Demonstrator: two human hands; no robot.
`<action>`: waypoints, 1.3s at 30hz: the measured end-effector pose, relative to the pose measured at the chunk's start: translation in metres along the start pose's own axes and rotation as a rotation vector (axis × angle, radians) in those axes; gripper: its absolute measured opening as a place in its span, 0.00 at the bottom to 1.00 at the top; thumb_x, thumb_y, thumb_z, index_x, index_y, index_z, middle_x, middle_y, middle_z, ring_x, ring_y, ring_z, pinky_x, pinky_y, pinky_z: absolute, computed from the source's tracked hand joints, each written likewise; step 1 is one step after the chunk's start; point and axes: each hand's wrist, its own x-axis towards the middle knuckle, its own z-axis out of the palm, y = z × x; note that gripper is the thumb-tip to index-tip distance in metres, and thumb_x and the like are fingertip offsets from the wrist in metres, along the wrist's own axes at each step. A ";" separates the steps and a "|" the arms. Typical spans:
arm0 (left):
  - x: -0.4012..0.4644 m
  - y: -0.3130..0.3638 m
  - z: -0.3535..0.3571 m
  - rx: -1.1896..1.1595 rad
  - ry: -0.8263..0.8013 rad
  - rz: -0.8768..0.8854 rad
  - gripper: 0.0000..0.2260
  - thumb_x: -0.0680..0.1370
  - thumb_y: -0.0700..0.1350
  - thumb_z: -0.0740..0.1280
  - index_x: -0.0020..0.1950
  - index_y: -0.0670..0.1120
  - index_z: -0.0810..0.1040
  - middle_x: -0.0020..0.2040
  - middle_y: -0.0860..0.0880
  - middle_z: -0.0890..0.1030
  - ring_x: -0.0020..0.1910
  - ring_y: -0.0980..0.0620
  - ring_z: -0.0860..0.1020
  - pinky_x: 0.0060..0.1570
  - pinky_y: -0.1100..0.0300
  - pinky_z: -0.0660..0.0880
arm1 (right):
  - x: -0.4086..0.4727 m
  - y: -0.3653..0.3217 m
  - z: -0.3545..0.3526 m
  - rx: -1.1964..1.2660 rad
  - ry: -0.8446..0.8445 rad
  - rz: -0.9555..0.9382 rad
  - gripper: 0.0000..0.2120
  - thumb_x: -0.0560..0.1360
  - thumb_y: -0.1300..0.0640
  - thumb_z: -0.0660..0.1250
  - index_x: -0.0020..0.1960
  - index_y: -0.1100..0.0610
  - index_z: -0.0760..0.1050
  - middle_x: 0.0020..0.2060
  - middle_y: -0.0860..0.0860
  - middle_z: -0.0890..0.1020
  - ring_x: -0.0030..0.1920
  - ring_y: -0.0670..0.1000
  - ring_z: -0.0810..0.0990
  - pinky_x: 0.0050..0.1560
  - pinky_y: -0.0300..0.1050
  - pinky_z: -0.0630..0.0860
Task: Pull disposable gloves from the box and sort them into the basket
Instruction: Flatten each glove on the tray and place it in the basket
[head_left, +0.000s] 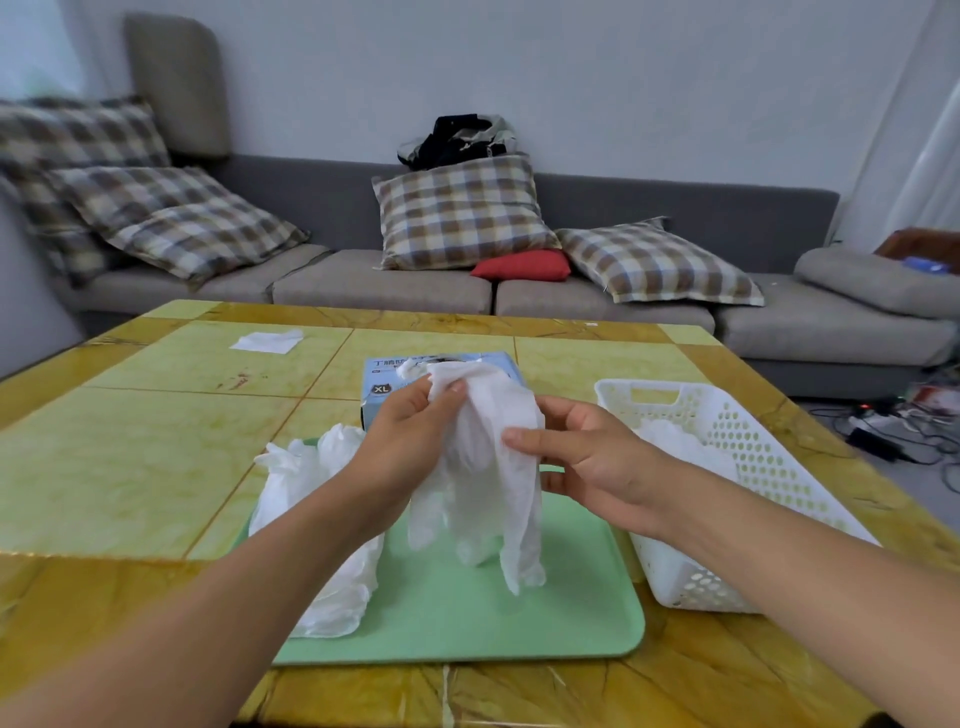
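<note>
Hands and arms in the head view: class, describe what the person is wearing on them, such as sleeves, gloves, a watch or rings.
Nothing is worn. The left hand and right hand are bare, with no gloves and no rings visible. Both forearms are bare to the frame's bottom edge: no sleeve, watch, bracelet or band shows on either wrist.

White glove (493, 467) hanging above tray, blue box (384, 384) behind, white perforated basket (748, 441) right

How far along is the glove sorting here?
Partly done: some white gloves already lie in the basket. In hand: left hand and right hand both grip a glove over the green tray. Left: the pile on the tray, plus the box.
</note>
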 end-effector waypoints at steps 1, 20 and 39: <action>0.001 0.001 -0.001 0.021 -0.015 0.008 0.11 0.85 0.46 0.61 0.53 0.47 0.84 0.48 0.44 0.87 0.45 0.48 0.84 0.49 0.52 0.80 | 0.002 -0.001 0.001 0.026 0.039 -0.026 0.21 0.70 0.57 0.75 0.62 0.59 0.80 0.54 0.54 0.84 0.50 0.52 0.82 0.51 0.47 0.77; -0.012 0.071 0.036 -0.021 -0.228 -0.010 0.10 0.77 0.47 0.72 0.54 0.43 0.85 0.48 0.44 0.87 0.42 0.48 0.86 0.38 0.56 0.83 | -0.049 -0.071 -0.017 -0.027 0.264 -0.282 0.05 0.80 0.58 0.68 0.54 0.55 0.81 0.48 0.51 0.85 0.47 0.51 0.82 0.50 0.48 0.78; 0.060 0.081 0.169 0.223 -0.319 0.036 0.07 0.79 0.44 0.71 0.55 0.42 0.83 0.51 0.44 0.86 0.51 0.45 0.85 0.53 0.52 0.83 | -0.090 -0.101 -0.158 -0.074 0.446 -0.126 0.07 0.80 0.59 0.67 0.55 0.58 0.81 0.48 0.53 0.86 0.44 0.50 0.83 0.48 0.45 0.81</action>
